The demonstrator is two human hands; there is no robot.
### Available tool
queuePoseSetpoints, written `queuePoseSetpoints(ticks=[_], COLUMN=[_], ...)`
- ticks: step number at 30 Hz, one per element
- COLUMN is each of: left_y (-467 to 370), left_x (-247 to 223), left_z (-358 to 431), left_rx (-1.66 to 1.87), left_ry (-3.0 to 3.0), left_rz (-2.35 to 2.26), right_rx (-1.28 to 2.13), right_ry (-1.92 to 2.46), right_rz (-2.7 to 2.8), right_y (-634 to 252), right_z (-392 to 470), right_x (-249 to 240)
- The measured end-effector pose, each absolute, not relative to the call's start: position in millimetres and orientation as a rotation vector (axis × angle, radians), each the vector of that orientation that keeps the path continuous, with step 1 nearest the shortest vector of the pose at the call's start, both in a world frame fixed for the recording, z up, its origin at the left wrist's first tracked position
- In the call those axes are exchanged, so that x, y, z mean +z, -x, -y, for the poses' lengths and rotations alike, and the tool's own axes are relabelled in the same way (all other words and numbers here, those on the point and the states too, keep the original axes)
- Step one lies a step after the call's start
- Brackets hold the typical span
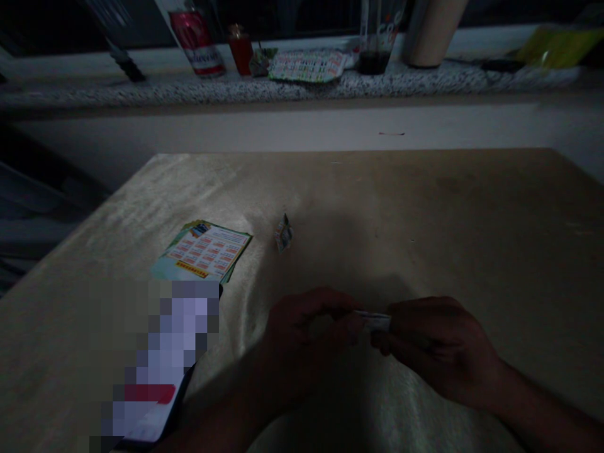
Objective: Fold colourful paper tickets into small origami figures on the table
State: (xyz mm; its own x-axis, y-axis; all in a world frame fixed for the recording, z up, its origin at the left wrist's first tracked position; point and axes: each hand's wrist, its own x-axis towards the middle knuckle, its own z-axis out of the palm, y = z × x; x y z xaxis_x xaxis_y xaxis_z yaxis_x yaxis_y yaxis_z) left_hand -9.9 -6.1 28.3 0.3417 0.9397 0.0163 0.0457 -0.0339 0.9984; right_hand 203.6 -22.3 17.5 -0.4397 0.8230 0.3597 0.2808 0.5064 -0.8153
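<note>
Between my two hands is a small pale folded piece of paper [376, 321]. My left hand [311, 333] pinches its left end between thumb and fingers. The right end is pinched by my right hand [438, 346]. Both hands are held over the lower middle of the table [472, 220]. Beyond my left hand, a small folded paper piece [284, 234] stands on the tabletop. To the left lies a stack of printed cards [207, 248] with rows of red print. Dim light hides fine detail on the held paper.
A lit phone [155, 402], partly pixelated, lies at the lower left. Along the granite sill [165, 94] stand a red can [195, 41], a red bottle [240, 50], a crumpled printed wrapper [306, 65], a glass with dark liquid [374, 61] and a beige cylinder [434, 31].
</note>
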Motion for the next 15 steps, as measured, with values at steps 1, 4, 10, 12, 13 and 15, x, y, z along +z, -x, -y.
queuePoseSetpoints(ticks=[1,4,10,12,13,15], left_y=[9.7,9.1,8.2,8.1,8.0,7.6], left_x=[28.5,27.7,24.8,24.9,25.1,25.6], left_z=[5.7,5.6,7.1,6.6,6.1,4.6], left_rx=[0.931,0.922,0.901,0.863,0.845,0.822], left_ry=[-1.399,-1.353,-1.236,-1.181,-1.144,-1.072], left_rz=[-0.971,-0.958,-0.939,-0.936,-0.932,-0.915], right_rx=[0.888,0.942,1.118,1.213,1.256,1.309], right_ry=[0.900,0.881,0.878,0.877,0.873,0.876], right_rz=[1.974,1.977,1.917,1.874,1.849,1.804], right_y=[-203.8,-204.9,-207.4,-207.9,-208.1,-208.5], right_z=[22.5,23.0,22.1,20.9,20.2,19.3], right_x=[17.1,16.4,17.6,17.9,18.1,18.5])
